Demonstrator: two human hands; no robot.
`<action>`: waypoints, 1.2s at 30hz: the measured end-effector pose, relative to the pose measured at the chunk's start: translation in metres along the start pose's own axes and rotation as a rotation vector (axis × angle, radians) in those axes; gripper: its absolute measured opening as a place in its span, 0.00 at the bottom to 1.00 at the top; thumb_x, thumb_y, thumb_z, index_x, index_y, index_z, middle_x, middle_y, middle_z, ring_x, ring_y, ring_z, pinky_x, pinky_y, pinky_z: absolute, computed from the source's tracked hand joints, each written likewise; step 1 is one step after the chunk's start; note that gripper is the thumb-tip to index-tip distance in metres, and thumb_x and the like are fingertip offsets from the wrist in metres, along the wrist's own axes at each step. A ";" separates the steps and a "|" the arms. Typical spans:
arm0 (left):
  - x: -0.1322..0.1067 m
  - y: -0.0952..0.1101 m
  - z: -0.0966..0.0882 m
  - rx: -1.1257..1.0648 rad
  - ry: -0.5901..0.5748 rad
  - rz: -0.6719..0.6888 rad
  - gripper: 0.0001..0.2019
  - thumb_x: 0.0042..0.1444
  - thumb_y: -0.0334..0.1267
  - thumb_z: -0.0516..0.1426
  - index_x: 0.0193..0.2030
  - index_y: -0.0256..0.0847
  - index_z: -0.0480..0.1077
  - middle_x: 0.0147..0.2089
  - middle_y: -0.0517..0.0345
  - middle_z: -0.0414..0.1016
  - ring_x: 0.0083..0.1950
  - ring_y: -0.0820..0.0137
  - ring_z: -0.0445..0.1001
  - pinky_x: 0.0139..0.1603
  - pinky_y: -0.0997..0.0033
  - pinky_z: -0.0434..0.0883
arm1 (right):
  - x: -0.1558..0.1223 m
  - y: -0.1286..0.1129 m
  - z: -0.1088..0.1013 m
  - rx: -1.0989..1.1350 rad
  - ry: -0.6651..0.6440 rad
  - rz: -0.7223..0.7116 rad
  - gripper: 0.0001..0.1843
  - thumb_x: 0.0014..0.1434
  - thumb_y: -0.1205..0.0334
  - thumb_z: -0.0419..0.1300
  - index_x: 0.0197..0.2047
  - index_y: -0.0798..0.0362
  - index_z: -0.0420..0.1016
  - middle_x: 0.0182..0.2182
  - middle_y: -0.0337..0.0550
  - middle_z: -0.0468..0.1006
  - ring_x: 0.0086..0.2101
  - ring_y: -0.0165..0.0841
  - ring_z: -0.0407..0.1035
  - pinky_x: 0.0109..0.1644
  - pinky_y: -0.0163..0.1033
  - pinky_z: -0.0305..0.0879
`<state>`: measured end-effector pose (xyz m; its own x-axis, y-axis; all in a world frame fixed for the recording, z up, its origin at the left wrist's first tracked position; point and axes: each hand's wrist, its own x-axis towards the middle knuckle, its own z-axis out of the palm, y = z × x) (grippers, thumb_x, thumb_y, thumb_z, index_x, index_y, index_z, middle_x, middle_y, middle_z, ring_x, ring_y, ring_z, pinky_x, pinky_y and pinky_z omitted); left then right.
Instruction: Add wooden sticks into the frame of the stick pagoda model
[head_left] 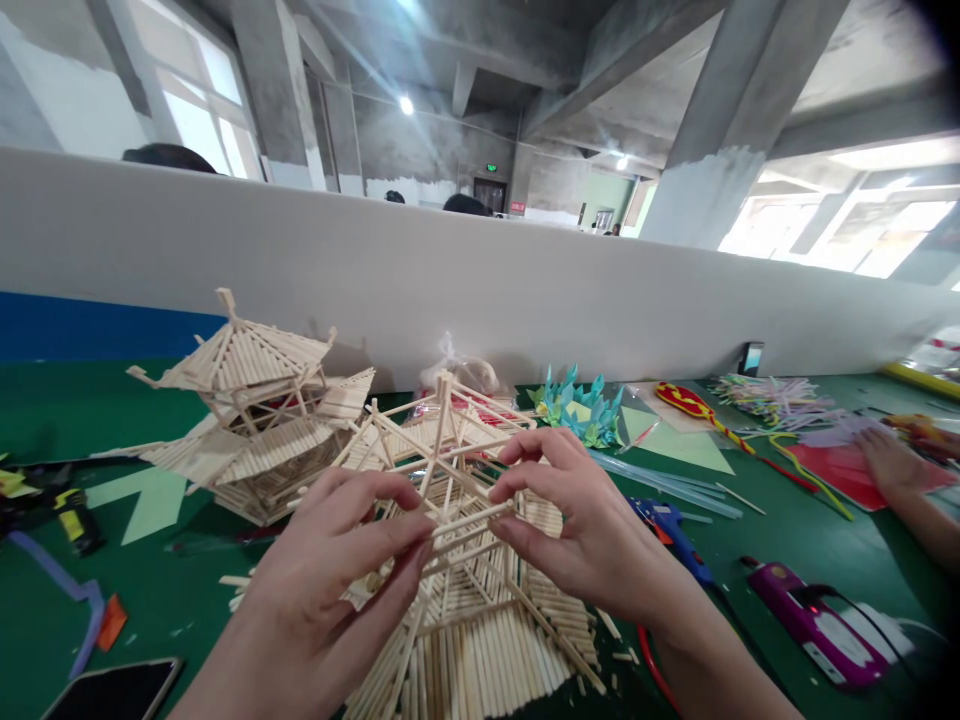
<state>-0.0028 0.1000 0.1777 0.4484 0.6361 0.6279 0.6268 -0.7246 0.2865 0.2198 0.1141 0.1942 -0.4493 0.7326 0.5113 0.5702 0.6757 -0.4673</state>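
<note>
A roof-shaped model of thin wooden sticks [465, 620] lies on the green table [750, 540] right in front of me. My left hand [330, 580] pinches one thin stick [461, 522] at its left end, fingers pressed together over the model. My right hand [570, 530] pinches the same stick at its right end, thumb and forefinger closed on it. The stick lies crosswise in the model's upper frame. A second, finished pagoda-like stick model [255, 420] stands behind, to the left.
A blue glue gun [671, 530] and a purple device [810, 620] with a cable lie to the right. A phone [112, 690] lies at bottom left. Teal paper flowers [581, 405], coloured straws [772, 395] and another person's hand [896, 460] are at the right. A white partition [480, 280] runs behind.
</note>
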 end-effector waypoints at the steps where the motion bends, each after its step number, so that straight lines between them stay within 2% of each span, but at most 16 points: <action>1: 0.000 0.000 0.000 0.005 -0.007 0.008 0.10 0.58 0.29 0.52 0.44 0.47 0.66 0.44 0.61 0.62 0.47 0.70 0.62 0.42 0.69 0.66 | 0.000 0.000 0.000 0.001 0.002 -0.001 0.06 0.54 0.67 0.61 0.37 0.52 0.73 0.43 0.41 0.68 0.47 0.32 0.61 0.53 0.38 0.58; 4: 0.000 0.001 -0.001 0.009 0.005 -0.004 0.09 0.57 0.29 0.52 0.42 0.47 0.66 0.44 0.60 0.63 0.47 0.68 0.63 0.42 0.67 0.67 | 0.000 -0.001 0.000 0.005 0.004 -0.011 0.07 0.54 0.66 0.61 0.39 0.52 0.73 0.43 0.41 0.68 0.47 0.32 0.60 0.53 0.38 0.58; 8: 0.001 0.004 -0.002 0.059 0.002 -0.011 0.08 0.56 0.30 0.54 0.41 0.46 0.66 0.43 0.59 0.65 0.46 0.67 0.63 0.38 0.69 0.69 | -0.002 -0.001 0.001 0.014 0.001 -0.028 0.15 0.54 0.66 0.62 0.47 0.53 0.71 0.44 0.42 0.68 0.47 0.32 0.60 0.53 0.38 0.58; 11: 0.001 0.007 -0.002 0.065 0.019 -0.040 0.07 0.54 0.32 0.56 0.41 0.46 0.66 0.43 0.59 0.66 0.46 0.66 0.63 0.40 0.66 0.69 | -0.004 -0.002 0.002 0.005 0.012 -0.037 0.18 0.54 0.66 0.62 0.49 0.51 0.70 0.45 0.41 0.68 0.47 0.33 0.59 0.53 0.39 0.58; 16: 0.000 0.008 -0.002 0.090 0.028 -0.070 0.08 0.54 0.34 0.58 0.40 0.45 0.66 0.42 0.58 0.67 0.45 0.65 0.64 0.41 0.63 0.68 | -0.001 -0.010 0.004 -0.073 0.026 -0.098 0.14 0.57 0.63 0.60 0.47 0.48 0.72 0.46 0.41 0.66 0.47 0.35 0.59 0.52 0.42 0.58; 21: -0.003 0.008 -0.005 0.088 0.048 -0.091 0.06 0.53 0.35 0.58 0.38 0.45 0.67 0.42 0.59 0.68 0.45 0.65 0.65 0.40 0.65 0.69 | 0.007 -0.021 0.009 -0.153 -0.040 -0.138 0.08 0.61 0.61 0.56 0.43 0.49 0.73 0.46 0.43 0.67 0.47 0.37 0.58 0.50 0.44 0.58; 29: -0.001 0.009 -0.006 0.075 0.047 -0.082 0.06 0.53 0.33 0.58 0.38 0.45 0.68 0.41 0.58 0.69 0.44 0.66 0.68 0.41 0.62 0.70 | 0.010 -0.020 0.012 -0.159 -0.030 -0.192 0.08 0.62 0.62 0.55 0.39 0.47 0.75 0.44 0.41 0.70 0.44 0.36 0.60 0.47 0.43 0.60; 36: -0.003 0.008 -0.006 0.051 0.048 -0.093 0.04 0.53 0.33 0.58 0.36 0.45 0.69 0.40 0.58 0.70 0.43 0.66 0.68 0.40 0.63 0.71 | 0.010 -0.019 0.012 -0.127 -0.031 -0.184 0.08 0.62 0.61 0.55 0.38 0.47 0.76 0.43 0.41 0.70 0.42 0.35 0.61 0.46 0.42 0.60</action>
<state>-0.0031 0.0909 0.1826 0.3564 0.6854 0.6350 0.6965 -0.6479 0.3085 0.1958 0.1100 0.1992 -0.5733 0.6015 0.5563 0.5580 0.7838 -0.2725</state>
